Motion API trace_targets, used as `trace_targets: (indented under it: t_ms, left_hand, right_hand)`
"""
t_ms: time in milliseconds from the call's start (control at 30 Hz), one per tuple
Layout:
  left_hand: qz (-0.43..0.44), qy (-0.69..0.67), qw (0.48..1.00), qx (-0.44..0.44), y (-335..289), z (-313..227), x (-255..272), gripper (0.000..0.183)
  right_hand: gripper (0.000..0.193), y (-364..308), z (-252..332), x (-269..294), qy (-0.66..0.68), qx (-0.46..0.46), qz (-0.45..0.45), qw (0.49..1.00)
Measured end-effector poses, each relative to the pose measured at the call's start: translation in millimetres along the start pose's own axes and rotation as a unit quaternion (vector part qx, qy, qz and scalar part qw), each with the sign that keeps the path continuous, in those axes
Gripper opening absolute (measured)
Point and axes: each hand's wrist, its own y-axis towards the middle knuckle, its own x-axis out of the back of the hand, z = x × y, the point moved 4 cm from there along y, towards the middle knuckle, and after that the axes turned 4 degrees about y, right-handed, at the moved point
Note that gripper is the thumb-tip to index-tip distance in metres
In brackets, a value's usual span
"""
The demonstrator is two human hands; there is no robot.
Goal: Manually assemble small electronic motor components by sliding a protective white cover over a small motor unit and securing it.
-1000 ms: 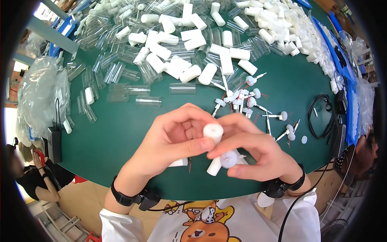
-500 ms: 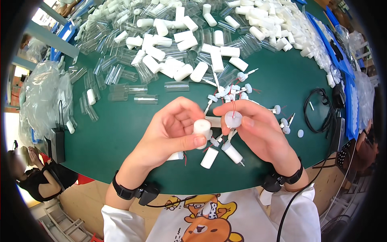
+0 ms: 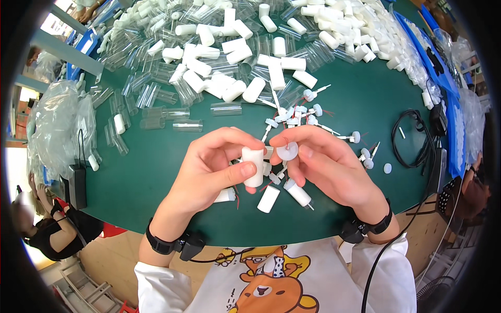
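Note:
Over the near part of the green table, my left hand (image 3: 211, 167) pinches a white foam cylinder (image 3: 253, 168) upright between thumb and fingers. Close beside it, my right hand (image 3: 329, 164) grips a round whitish cap (image 3: 287, 151) with a thin red wire, its flat face turned toward me. The cap and the cylinder are apart. Below the hands lie a loose white cylinder (image 3: 268, 199) and a clear tube with a white cylinder inside (image 3: 297, 193). Another white cylinder (image 3: 225, 195) shows partly under my left hand. Several wired caps with white stems (image 3: 292, 116) are heaped just beyond my fingers.
Clear plastic tubes (image 3: 151, 96) and white cylinders (image 3: 240, 52) pile up across the far side. Clear plastic bags (image 3: 60, 128) stand at the left edge. A coiled black cable (image 3: 412, 146) and blue trays (image 3: 454, 130) lie at the right. A seated person (image 3: 62, 229) is at far left.
My left hand has turned the white cylinder from end-on to side-on and more upright. My right hand has brought the cap slightly left and up, nearer the cylinder.

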Motion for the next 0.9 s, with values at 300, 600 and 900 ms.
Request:
trace_targets:
  t_ms: [300,600,900]
  left_hand:
    - [-0.037,0.045,0.998,-0.030,1,4,-6,0.037]
    - [-0.033,0.106,0.994,-0.020,1,7,-10,0.043]
    - [-0.059,0.059,0.996,-0.042,-1,9,-16,0.037]
  right_hand:
    - [0.029,-3,1,-6,-0.023,0.000,-0.026,0.999]
    - [0.029,-4,11,-8,-0.354,0.204,-0.057,0.911]
    - [0.025,-6,3,-22,-0.337,0.198,-0.025,0.920]
